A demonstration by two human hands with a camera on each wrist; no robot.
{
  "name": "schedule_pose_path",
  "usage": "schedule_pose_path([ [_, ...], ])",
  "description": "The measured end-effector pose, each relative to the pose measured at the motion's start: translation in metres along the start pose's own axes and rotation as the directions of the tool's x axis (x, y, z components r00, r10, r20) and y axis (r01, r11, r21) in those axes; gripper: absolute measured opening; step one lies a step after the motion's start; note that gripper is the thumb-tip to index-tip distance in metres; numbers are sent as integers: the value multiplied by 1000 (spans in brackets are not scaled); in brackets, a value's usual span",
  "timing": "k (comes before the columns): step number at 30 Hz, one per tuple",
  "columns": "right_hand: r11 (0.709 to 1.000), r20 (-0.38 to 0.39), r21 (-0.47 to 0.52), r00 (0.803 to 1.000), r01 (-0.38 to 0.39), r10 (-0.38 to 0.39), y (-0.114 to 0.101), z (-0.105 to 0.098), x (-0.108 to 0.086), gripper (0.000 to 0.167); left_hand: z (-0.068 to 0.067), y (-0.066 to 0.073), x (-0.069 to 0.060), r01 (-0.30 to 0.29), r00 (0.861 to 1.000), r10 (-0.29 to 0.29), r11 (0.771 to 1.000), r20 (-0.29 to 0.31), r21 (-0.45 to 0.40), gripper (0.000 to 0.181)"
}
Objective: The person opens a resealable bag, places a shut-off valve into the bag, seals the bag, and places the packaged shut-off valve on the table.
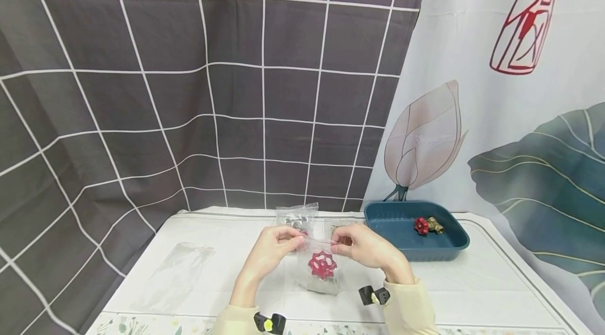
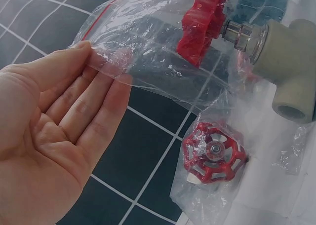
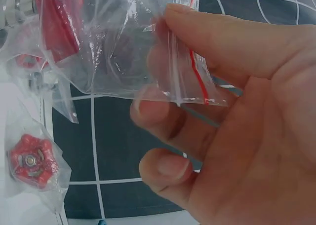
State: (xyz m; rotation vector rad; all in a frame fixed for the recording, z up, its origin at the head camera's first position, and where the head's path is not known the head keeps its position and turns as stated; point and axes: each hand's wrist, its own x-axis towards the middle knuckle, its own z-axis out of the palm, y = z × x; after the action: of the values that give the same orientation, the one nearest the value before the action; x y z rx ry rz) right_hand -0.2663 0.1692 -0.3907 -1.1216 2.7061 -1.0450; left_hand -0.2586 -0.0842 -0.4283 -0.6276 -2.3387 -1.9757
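Note:
A clear zip bag (image 1: 304,256) stands on the table between both hands, a valve with a red handwheel (image 1: 323,265) and a grey-green pipe body (image 2: 289,62) inside it. The left hand (image 1: 274,251) pinches the bag's top edge at its left corner between thumb and fingers. At the opposite corner, the right hand (image 1: 366,245) pinches the same edge, near the red zip line (image 3: 197,77). Behind the hands are more bagged valves; one red handwheel (image 2: 215,151) shows through its plastic in the left wrist view.
A flat clear bag (image 1: 175,277) lies on the table's left side. At the back right, a blue tray (image 1: 406,253) holds a brass valve with a red handwheel (image 1: 427,226). A dark gridded curtain (image 1: 236,88) hangs behind the table.

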Motion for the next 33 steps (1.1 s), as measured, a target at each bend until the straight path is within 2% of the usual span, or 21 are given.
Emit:
schedule_pose_path([
  [6, 1000, -22, -23, 1000, 10, -10, -1, 2, 1, 18, 0, -1, 0, 1, 1000, -1, 1000, 4, 5, 20],
  [12, 998, -20, -61, 1000, -10, 8, -5, 1, 1, 13, 0, -1, 0, 2, 1000, -2, 1000, 7, 5, 23],
  [23, 976, -56, -219, 998, -12, -1, -12, 4, 6, 16, 2, 0, 1, 5, 1000, -5, 1000, -9, -6, 21],
  [33, 979, -71, -204, 997, -5, -10, -14, 6, 7, 19, 2, 1, 2, 10, 1000, -9, 1000, -4, 25, 27],
])
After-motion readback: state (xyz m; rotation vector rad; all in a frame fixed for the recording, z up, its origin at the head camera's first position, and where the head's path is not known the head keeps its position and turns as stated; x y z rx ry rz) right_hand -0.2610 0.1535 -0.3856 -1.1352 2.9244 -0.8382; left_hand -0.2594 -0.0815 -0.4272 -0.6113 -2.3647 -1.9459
